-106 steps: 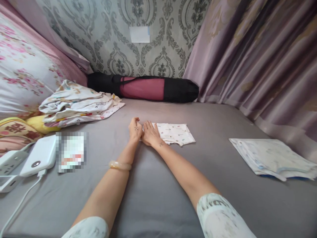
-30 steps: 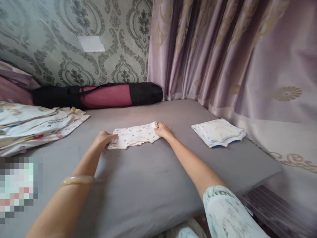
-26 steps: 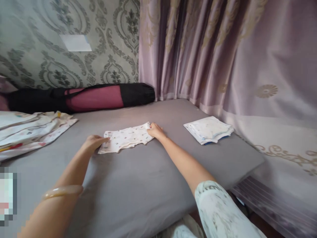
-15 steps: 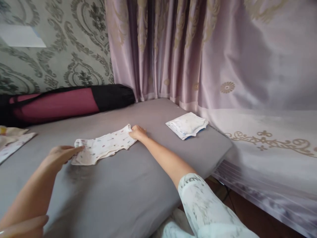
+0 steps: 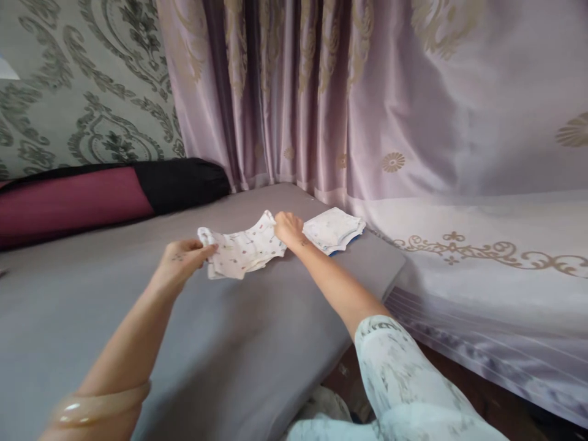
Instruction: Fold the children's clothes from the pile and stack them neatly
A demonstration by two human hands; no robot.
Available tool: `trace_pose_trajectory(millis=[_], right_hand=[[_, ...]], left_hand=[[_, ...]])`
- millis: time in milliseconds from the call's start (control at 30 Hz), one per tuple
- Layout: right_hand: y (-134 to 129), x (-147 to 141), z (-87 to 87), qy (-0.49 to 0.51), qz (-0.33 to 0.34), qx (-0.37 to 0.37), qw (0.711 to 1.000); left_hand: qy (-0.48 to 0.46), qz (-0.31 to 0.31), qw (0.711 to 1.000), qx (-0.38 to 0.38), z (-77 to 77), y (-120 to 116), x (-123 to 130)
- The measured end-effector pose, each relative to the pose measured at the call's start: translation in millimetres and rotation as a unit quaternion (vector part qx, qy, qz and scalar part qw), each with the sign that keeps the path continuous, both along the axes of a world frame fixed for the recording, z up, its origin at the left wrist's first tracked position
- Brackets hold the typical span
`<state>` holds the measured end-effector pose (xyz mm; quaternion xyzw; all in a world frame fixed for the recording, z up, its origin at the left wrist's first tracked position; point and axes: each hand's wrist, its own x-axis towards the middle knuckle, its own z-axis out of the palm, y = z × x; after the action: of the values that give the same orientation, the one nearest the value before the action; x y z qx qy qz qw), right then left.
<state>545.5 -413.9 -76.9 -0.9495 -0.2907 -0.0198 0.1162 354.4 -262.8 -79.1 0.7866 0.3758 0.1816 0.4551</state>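
Observation:
A folded white garment with small coloured prints (image 5: 248, 250) hangs between my hands, sagging a little in the middle above the grey bed sheet (image 5: 229, 343). My left hand (image 5: 186, 254) pinches its left end between thumb and fingers. At its right end, my right hand (image 5: 288, 228) is closed on the upper corner. Just beyond the right hand lies a flat stack of folded white clothes (image 5: 334, 228), with a blue edge showing underneath. My right hand covers the stack's left side in part.
A long black and maroon bag (image 5: 114, 193) lies along the patterned wall. Lilac curtains (image 5: 285, 122) hang behind the bed's far corner. The bed's right edge (image 5: 390, 282) drops off toward a dark floor.
Both hands have lifted the printed garment off the sheet and carried it right, toward the folded stack. The view has turned right, so the cloth at the far left has left the picture.

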Motion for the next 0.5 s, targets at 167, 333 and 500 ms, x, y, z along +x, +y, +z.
trace_pose_trajectory(millis=[167, 333, 500], right_hand=[[-34.3, 42.4, 14.3, 0.059, -0.122, 0.064, 0.989], [-71.2, 85.9, 11.6, 0.203, -0.182, 0.262, 0.926], [-105.5, 112.5, 14.8, 0.138, -0.225, 0.298, 0.917]], left_hand=[[-0.092, -0.07, 0.991, -0.062, -11.2, -48.4, 49.9], [-0.167, -0.096, 0.97, -0.151, -18.2, -83.6, 87.0], [-0.17, -0.093, 0.958, -0.213, -25.9, -106.5, 121.1]])
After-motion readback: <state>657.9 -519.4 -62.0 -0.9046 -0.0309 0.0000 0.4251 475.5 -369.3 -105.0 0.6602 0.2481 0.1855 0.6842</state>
